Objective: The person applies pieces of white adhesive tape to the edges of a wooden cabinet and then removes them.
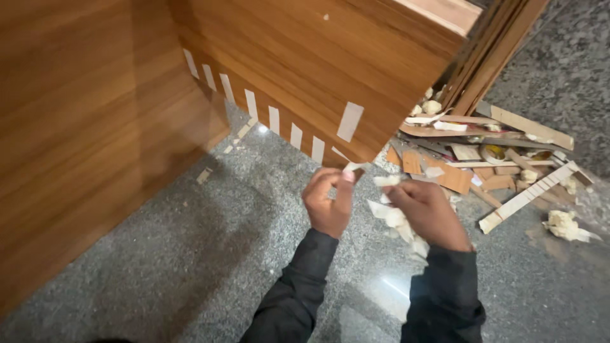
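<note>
A wood-veneer panel (305, 63) stands above a grey speckled floor, with several short strips of pale masking tape (350, 121) along its lower edge. My left hand (327, 200) pinches a piece of tape (353, 166) at the panel's bottom corner. My right hand (429, 213) is closed around a bunch of crumpled, peeled tape pieces (397, 219), just right of the left hand. Both arms wear dark sleeves.
A second veneer panel (89, 140) fills the left side. To the right lies a heap of wood offcuts (470, 162), strips and tape scraps, a long pale batten (530, 194), and a crumpled tape wad (562, 225). More boards lean at upper right.
</note>
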Demonstrator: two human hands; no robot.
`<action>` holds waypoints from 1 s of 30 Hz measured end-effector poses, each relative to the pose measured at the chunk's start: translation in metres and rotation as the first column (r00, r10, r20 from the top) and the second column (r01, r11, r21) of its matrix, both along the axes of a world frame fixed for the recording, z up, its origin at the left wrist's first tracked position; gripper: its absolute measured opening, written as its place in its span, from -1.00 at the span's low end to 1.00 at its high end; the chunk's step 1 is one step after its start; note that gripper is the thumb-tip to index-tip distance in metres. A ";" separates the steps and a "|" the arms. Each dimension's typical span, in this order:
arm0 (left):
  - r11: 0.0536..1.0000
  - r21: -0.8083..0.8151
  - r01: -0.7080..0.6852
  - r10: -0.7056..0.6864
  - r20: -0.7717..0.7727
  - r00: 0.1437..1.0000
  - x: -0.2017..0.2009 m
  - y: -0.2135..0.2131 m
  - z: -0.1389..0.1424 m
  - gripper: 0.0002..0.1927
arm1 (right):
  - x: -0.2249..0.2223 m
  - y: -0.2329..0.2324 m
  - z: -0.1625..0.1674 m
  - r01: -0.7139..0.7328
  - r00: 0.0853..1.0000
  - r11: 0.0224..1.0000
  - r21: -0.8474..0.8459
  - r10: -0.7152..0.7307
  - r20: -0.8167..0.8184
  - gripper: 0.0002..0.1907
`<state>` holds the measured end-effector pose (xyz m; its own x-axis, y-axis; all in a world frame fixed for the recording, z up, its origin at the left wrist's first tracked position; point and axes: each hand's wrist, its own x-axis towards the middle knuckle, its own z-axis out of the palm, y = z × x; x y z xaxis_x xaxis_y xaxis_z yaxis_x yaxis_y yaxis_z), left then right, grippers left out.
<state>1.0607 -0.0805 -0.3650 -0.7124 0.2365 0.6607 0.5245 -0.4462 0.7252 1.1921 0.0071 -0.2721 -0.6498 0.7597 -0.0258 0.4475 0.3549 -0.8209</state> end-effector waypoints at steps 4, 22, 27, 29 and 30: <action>0.982 -0.058 0.178 -0.183 -0.117 0.976 0.004 -0.008 -0.006 -0.91 | -0.026 0.001 -0.010 0.027 0.999 0.999 -0.021 -0.028 -0.034 -0.64; 0.986 -0.037 -0.164 0.168 0.223 0.960 -0.022 0.034 -0.011 -0.86 | 0.006 0.018 -0.023 0.414 0.623 0.910 0.004 -0.280 -0.731 -0.67; 0.978 -0.069 -0.198 0.202 0.064 0.977 -0.021 0.029 -0.021 -0.91 | 0.001 0.018 -0.037 0.382 0.692 0.924 -0.005 -0.289 -0.661 -0.73; 0.973 -0.037 -0.226 0.228 0.048 0.972 -0.021 0.025 -0.021 -0.90 | 0.002 0.021 -0.051 0.341 0.733 0.939 0.032 -0.245 -0.635 -0.72; 0.980 -0.056 -0.192 0.197 0.097 0.976 -0.021 0.024 -0.020 -0.85 | 0.002 0.023 -0.057 0.329 0.750 0.942 0.060 -0.222 -0.623 -0.71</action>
